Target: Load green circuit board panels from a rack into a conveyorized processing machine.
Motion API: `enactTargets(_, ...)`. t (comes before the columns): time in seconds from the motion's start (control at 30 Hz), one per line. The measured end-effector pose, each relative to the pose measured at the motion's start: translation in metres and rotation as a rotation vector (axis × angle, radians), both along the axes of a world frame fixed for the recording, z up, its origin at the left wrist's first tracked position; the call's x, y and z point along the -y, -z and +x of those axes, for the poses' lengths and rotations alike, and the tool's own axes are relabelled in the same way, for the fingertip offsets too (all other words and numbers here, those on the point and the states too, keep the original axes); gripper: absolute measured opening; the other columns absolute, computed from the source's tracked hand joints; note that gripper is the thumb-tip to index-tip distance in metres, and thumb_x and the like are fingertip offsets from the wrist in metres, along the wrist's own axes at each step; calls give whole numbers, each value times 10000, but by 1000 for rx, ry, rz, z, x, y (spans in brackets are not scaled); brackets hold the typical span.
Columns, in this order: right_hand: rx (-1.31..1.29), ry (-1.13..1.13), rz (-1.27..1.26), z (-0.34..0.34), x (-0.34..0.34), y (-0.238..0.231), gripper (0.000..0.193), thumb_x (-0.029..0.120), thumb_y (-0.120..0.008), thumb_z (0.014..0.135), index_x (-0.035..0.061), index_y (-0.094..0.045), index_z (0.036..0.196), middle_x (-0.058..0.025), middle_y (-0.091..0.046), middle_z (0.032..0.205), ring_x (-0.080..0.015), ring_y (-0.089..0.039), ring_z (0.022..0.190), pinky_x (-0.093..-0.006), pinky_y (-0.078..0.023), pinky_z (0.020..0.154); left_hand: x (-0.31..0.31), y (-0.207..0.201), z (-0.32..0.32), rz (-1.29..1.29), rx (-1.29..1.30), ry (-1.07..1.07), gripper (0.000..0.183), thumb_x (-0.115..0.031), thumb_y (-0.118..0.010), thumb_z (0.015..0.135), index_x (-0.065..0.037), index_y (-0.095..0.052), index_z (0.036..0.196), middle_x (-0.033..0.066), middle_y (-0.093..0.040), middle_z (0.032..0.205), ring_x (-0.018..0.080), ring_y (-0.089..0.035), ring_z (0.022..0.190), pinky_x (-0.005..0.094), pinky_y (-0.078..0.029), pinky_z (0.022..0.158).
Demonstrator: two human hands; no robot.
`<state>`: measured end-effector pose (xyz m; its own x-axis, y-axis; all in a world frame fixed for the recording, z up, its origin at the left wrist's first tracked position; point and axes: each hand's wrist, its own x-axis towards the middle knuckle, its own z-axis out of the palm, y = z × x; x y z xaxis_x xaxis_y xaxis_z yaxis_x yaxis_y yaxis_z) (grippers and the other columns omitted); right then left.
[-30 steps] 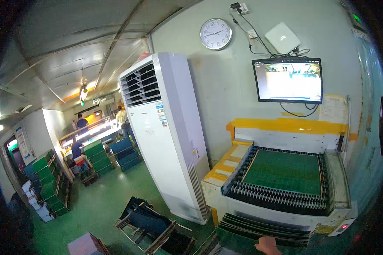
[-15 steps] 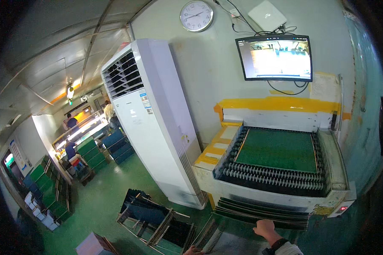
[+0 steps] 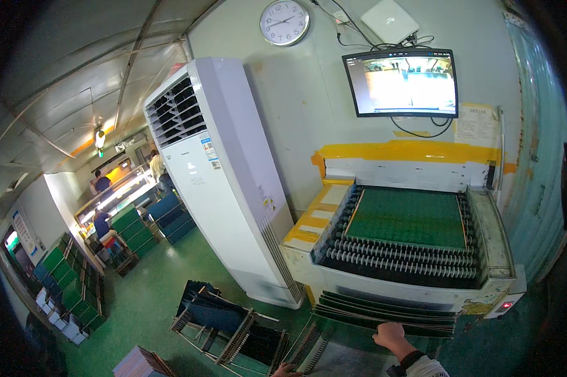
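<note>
My right hand [image 3: 391, 337] is closed in a fist at the front edge of a stack of thin dark panels [image 3: 384, 314] below the machine. What its fingers hold, if anything, is hidden. Only part of my left hand [image 3: 287, 371] shows at the lower edge, beside a slotted rack strip [image 3: 306, 349]; its grip cannot be made out. Between my hands lies a grey, flat surface [image 3: 349, 358]. Beyond them, a green panel [image 3: 406, 217] rests on the black-and-grey rollers [image 3: 403, 259] of a conveyor machine [image 3: 498, 242].
A tall white air conditioner [image 3: 224, 188] stands left of the machine. On the floor are a rack with dark panels [image 3: 224, 317] and a pale stack [image 3: 139, 363]. A monitor [image 3: 403, 81] hangs on the wall. Several people work far left, near stacked green racks [image 3: 132, 229].
The view has shifted slightly, so the scene sits a little further left. Both hands stay in nearly the same place.
</note>
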<state>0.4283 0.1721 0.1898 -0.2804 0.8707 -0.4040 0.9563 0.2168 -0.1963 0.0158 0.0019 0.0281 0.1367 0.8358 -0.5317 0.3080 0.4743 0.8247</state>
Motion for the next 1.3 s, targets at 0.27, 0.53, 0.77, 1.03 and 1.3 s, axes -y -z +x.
enactTargets(0.27, -6, -19, 53, 1, 2, 1, 439, 476, -629, 850, 47, -721, 869, -135, -677, 787, -340, -659, 782, -485, -519, 687, 2, -23, 10, -98, 95, -57, 870, -484, -784, 775, -39, -407, 1421, 133, -450, 1389, 282, -521, 1197, 396, -529, 900)
enactTargets(0.53, 28, -17, 62, 11, 4, 7, 407, 451, -627, 853, 52, -706, 861, -122, -666, 780, -335, -654, 780, -480, -524, 684, -5, -44, 24, -89, -93, 107, 749, -536, -675, 835, -96, -455, 1400, 128, -358, 1491, 355, -278, 1382, 432, -347, 1088)
enactTargets(0.77, -1, -2, 81, 6, 11, 4, 384, 420, -659, 837, 47, -706, 917, -145, -685, 844, -341, -663, 821, -483, -529, 701, -15, 35, -2, 61, -272, 215, 805, -631, -683, 782, -124, -516, 1384, 182, -286, 1512, 366, -245, 1390, 438, -338, 1103)
enactTargets(1.03, -60, -22, 173, -2, 24, 8, 359, 385, -680, 832, 38, -707, 921, -195, -686, 917, -368, -653, 878, -490, -517, 751, -7, 12, 5, -64, -205, -47, 690, -548, -728, 788, -43, -614, 1244, 166, -395, 1356, 236, -607, 1018, 394, -524, 862)
enactTargets(1.3, -119, -8, 223, 3, 33, -10, 362, 357, -699, 805, 19, -700, 935, -214, -679, 950, -389, -640, 929, -486, -504, 804, -15, -21, 14, 153, -137, -120, 340, -369, -779, 768, -40, -702, 805, 77, -663, 698, 148, -624, 593, 327, -522, 561)
